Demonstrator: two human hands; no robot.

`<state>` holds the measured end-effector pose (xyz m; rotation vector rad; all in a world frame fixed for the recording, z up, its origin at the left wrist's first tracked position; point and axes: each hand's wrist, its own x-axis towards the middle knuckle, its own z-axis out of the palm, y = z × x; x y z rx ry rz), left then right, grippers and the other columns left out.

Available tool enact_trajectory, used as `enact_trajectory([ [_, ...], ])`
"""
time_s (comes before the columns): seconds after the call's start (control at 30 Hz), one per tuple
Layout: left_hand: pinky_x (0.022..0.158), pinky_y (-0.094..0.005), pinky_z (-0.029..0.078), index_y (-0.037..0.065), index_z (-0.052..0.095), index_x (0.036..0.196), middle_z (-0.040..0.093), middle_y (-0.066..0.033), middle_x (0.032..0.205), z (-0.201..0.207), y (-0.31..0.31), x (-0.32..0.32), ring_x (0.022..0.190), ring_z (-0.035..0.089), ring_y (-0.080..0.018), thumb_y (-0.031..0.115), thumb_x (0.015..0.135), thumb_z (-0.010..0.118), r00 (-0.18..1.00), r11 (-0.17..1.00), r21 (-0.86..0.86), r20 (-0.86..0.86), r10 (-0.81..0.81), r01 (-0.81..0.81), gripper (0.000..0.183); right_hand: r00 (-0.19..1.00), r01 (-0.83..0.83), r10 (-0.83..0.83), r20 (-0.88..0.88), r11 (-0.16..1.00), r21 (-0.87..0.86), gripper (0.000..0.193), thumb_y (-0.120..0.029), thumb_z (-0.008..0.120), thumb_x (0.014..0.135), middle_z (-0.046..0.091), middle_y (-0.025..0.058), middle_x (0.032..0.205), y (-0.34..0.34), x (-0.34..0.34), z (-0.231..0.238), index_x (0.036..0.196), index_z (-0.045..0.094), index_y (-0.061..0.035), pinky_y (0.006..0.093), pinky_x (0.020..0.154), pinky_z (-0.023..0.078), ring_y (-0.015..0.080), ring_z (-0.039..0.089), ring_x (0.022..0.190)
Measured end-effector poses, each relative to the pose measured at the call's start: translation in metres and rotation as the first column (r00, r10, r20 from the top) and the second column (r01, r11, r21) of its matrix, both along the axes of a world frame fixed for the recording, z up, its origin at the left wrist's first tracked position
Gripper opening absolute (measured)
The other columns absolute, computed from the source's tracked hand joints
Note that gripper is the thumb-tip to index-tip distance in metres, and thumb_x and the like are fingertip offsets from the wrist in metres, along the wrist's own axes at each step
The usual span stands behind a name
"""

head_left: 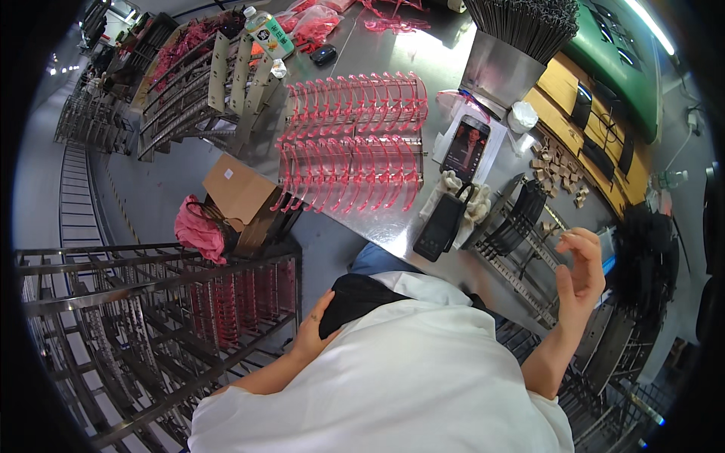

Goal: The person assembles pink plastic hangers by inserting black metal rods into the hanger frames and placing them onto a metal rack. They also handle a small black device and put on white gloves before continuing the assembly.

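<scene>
My left hand (312,331) lies against the black cloth (355,302) at my waist, its fingers stretched along it. Raised at the right, my right hand (581,273) has loosely curved fingers with the thumb apart and nothing visible between them. It is nearest a metal rack (521,281) carrying dark curved parts. On the metal table ahead, rows of pink translucent curved pieces, which look like spectacle frames (351,172), sit on a metal holder. Neither hand touches them. A black handheld device (438,232) lies by the table's near edge, against a whitish glove (477,205).
A phone (466,147) with a lit screen lies on white paper. Behind it stands a metal bin (498,72) of thin black rods. Small tan blocks (559,167) are scattered at right. Metal racks (151,302) fill the lower left, near a cardboard box (238,192).
</scene>
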<state>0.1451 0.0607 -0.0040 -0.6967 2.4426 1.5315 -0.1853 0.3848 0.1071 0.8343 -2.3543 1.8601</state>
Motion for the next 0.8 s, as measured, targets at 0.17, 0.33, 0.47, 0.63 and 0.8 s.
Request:
enact_trajectory([
  [0.17,0.123,-0.0391,0.027,0.008,0.032,0.161,0.028,-0.0171,0.169,-0.013,-0.010,0.010,0.154,0.031,-0.0337,0.024,0.098,0.067,0.997,0.997,0.041,-0.032,-0.071,0.072,0.073,1.000,0.007,-0.007,-0.004,0.999,0.053,0.036,-0.013,0.076,0.088,0.060,0.0117,0.121,0.001,-0.003,-0.002,0.120,0.066,0.0012,0.0319,0.095,0.047,0.0185,0.059,0.101],
  [0.33,0.125,-0.0398,0.024,0.008,0.029,0.162,0.025,-0.0163,0.170,-0.009,-0.014,0.002,0.156,0.028,-0.0320,0.031,0.100,0.062,0.996,0.992,0.098,0.007,-0.087,0.085,0.074,1.000,0.026,-0.026,-0.005,0.999,0.040,0.035,-0.013,0.076,0.089,0.060,0.0120,0.122,0.000,-0.006,-0.004,0.119,0.066,0.0012,0.0312,0.094,0.047,0.0185,0.060,0.100],
  [0.47,0.124,-0.0398,0.024,0.007,0.029,0.162,0.026,-0.0168,0.170,-0.003,-0.012,-0.004,0.156,0.029,-0.0301,0.034,0.101,0.059,0.997,0.992,0.110,0.022,-0.068,0.065,0.073,1.000,0.009,-0.008,-0.008,0.998,0.064,0.035,-0.012,0.076,0.089,0.060,0.0124,0.122,0.001,-0.010,-0.006,0.119,0.066,0.0015,0.0311,0.095,0.047,0.0189,0.060,0.100],
  [0.63,0.125,-0.0396,0.023,0.006,0.030,0.162,0.026,-0.0173,0.170,0.001,-0.011,-0.008,0.156,0.029,-0.0302,0.033,0.101,0.060,0.997,0.992,0.112,0.034,-0.065,0.061,0.073,1.000,0.003,-0.003,-0.011,0.998,0.069,0.034,-0.012,0.075,0.089,0.060,0.0129,0.122,0.002,-0.014,-0.007,0.119,0.066,0.0019,0.0311,0.095,0.047,0.0193,0.060,0.101],
  [0.8,0.124,-0.0384,0.024,0.006,0.029,0.163,0.026,-0.0168,0.170,0.000,-0.011,-0.009,0.156,0.029,-0.0300,0.031,0.100,0.061,0.997,0.993,0.102,0.042,-0.072,0.067,0.074,1.000,0.007,-0.006,-0.011,0.997,0.076,0.034,-0.011,0.075,0.089,0.060,0.0128,0.122,0.002,-0.015,-0.009,0.119,0.066,0.0020,0.0313,0.095,0.047,0.0194,0.059,0.101],
])
